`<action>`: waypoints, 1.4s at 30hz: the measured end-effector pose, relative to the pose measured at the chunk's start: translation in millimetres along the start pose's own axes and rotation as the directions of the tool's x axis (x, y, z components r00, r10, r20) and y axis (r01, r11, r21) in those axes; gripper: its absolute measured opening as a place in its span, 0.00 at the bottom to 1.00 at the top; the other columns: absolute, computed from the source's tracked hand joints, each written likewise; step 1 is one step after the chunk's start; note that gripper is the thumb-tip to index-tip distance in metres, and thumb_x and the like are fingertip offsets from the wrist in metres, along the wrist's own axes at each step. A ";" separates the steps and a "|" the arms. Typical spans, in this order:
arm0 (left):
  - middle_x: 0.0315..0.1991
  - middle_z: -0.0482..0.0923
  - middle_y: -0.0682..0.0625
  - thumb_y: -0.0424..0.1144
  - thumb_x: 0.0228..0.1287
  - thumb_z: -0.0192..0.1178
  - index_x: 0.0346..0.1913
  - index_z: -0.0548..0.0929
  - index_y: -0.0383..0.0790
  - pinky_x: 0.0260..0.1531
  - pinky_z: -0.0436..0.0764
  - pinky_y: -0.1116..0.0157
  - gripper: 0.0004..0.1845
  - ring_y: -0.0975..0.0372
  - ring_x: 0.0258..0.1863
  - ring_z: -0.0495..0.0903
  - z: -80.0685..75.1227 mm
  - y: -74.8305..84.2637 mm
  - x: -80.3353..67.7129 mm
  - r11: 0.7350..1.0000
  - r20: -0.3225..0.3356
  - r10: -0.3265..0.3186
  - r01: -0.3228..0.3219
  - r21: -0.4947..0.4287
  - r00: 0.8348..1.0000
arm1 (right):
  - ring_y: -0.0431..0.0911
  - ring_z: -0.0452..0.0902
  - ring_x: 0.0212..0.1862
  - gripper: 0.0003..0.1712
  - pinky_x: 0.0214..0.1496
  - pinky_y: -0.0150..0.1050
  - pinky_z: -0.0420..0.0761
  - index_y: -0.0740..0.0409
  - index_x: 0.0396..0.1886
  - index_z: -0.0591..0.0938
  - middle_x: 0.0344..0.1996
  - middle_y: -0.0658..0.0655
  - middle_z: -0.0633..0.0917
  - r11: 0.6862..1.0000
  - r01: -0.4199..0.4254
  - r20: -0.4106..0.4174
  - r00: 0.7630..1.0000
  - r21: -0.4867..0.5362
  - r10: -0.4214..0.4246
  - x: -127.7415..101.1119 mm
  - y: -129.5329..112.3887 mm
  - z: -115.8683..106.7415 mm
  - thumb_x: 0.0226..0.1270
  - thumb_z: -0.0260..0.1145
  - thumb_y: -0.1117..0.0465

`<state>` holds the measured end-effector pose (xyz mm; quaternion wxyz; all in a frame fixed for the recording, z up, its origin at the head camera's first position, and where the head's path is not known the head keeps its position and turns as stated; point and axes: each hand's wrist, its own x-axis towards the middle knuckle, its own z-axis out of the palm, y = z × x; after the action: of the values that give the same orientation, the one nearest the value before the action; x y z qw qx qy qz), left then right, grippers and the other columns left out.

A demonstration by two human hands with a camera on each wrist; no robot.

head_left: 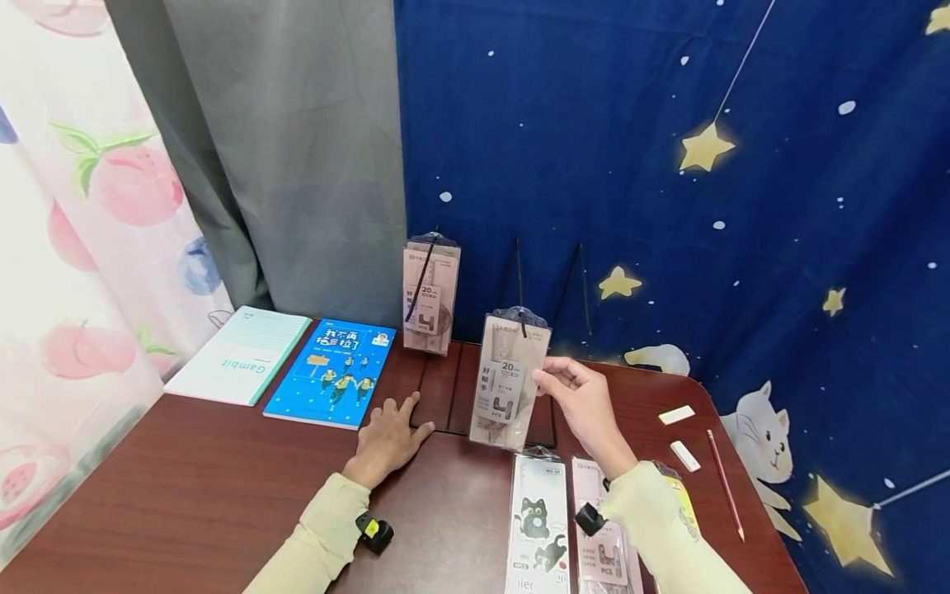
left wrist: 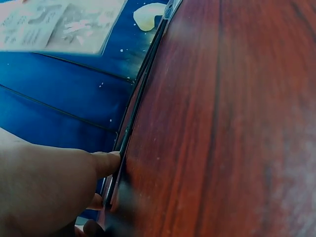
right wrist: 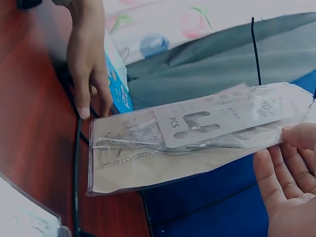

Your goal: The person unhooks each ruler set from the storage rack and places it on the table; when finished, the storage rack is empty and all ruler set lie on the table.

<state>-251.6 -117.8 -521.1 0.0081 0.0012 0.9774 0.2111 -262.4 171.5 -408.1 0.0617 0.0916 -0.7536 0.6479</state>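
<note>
My right hand (head_left: pixel 586 404) pinches the right edge of a clear-fronted ruler set pack (head_left: pixel 512 384) between thumb and fingers. Clear rulers show through its plastic in the right wrist view. The pack tilts slightly, and the black tip of the rack's middle hook shows in front of its top tab. A similar ruler set pack (head_left: pixel 429 318) hangs on the left hook. My left hand (head_left: pixel 387 441) rests with fingers spread at the front left of the black wire rack (head_left: pixel 449 430); in the left wrist view its fingertip touches the base wire (left wrist: pixel 127 131).
Left of the rack lie a blue book (head_left: pixel 330 375) and a mint-edged notebook (head_left: pixel 241 355). Near me are a cat-print ruler pack (head_left: pixel 538 520) and another pink pack (head_left: pixel 586 478), partly behind my right arm. Two white erasers (head_left: pixel 684 455) and a red pencil (head_left: pixel 726 487) lie right.
</note>
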 end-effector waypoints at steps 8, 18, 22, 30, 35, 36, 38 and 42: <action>0.63 0.72 0.33 0.57 0.74 0.60 0.79 0.67 0.46 0.39 0.82 0.43 0.36 0.41 0.56 0.75 -0.3 -1.1 0.0 1.000 0.010 -0.003 0.003 -0.003 1.000 | 0.44 0.87 0.38 0.15 0.49 0.31 0.86 0.65 0.49 0.87 0.37 0.45 0.90 0.998 -0.021 0.011 1.000 -0.062 0.021 -25.1 -6.2 -3.6 0.68 0.74 0.61; 0.63 0.72 0.32 0.57 0.74 0.60 0.79 0.67 0.46 0.40 0.83 0.42 0.37 0.41 0.55 0.75 -2.2 1.6 -0.1 1.000 0.009 -0.001 0.001 0.003 1.000 | 0.41 0.87 0.37 0.13 0.46 0.32 0.86 0.65 0.48 0.86 0.35 0.45 0.89 0.997 -0.020 0.035 0.999 -0.068 0.023 -54.1 -14.6 -4.8 0.68 0.73 0.62; 0.63 0.72 0.32 0.58 0.74 0.59 0.79 0.67 0.46 0.39 0.82 0.43 0.36 0.41 0.55 0.75 -3.2 1.5 0.9 1.000 0.012 -0.004 0.004 0.004 1.000 | 0.38 0.87 0.35 0.13 0.44 0.35 0.88 0.69 0.47 0.85 0.33 0.44 0.89 0.999 -0.031 0.055 0.998 -0.024 0.033 -68.6 -11.9 2.0 0.67 0.73 0.65; 0.64 0.72 0.32 0.58 0.74 0.60 0.79 0.67 0.47 0.40 0.82 0.42 0.37 0.40 0.56 0.75 -1.6 1.2 0.7 1.000 0.011 -0.010 0.010 -0.003 1.000 | 0.39 0.87 0.32 0.16 0.43 0.37 0.88 0.70 0.48 0.85 0.35 0.54 0.89 0.985 -0.173 0.117 0.978 0.011 0.170 -95.1 2.7 16.4 0.66 0.74 0.64; 0.63 0.72 0.33 0.58 0.74 0.59 0.79 0.67 0.47 0.38 0.82 0.43 0.36 0.41 0.55 0.75 -1.5 1.0 -0.2 1.000 0.011 -0.015 0.015 0.005 1.000 | 0.39 0.86 0.32 0.19 0.43 0.37 0.88 0.72 0.50 0.84 0.36 0.54 0.88 0.963 -0.268 0.148 0.955 0.040 0.259 -100.9 14.6 22.8 0.65 0.75 0.64; 0.63 0.72 0.33 0.58 0.74 0.59 0.79 0.67 0.47 0.38 0.82 0.43 0.36 0.41 0.55 0.75 -1.6 1.1 -0.4 1.000 0.011 -0.015 0.015 0.005 1.000 | 0.38 0.86 0.32 0.19 0.43 0.36 0.88 0.73 0.51 0.84 0.35 0.53 0.88 0.959 -0.279 0.158 0.950 0.048 0.268 -101.6 17.2 24.1 0.65 0.75 0.64; 0.63 0.72 0.32 0.58 0.74 0.59 0.79 0.67 0.46 0.39 0.82 0.42 0.36 0.40 0.56 0.75 -1.9 1.3 -0.6 1.000 0.009 -0.015 0.015 0.004 1.000 | 0.38 0.86 0.33 0.21 0.43 0.37 0.89 0.75 0.52 0.83 0.36 0.53 0.88 0.957 -0.287 0.188 0.944 0.053 0.272 -103.3 22.8 26.8 0.65 0.74 0.64; 0.64 0.72 0.32 0.57 0.74 0.60 0.79 0.67 0.46 0.41 0.82 0.41 0.37 0.40 0.57 0.75 -1.3 1.1 -0.7 1.000 0.001 -0.012 0.012 0.000 1.000 | 0.39 0.88 0.36 0.22 0.44 0.38 0.89 0.76 0.54 0.83 0.37 0.56 0.88 0.952 -0.302 0.239 0.929 0.054 0.282 -105.3 34.2 33.5 0.65 0.74 0.65</action>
<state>-250.9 -117.4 -519.5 0.0100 -0.0044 0.9775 0.2108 -166.3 149.4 -468.4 -0.1266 0.0549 -0.7309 0.6684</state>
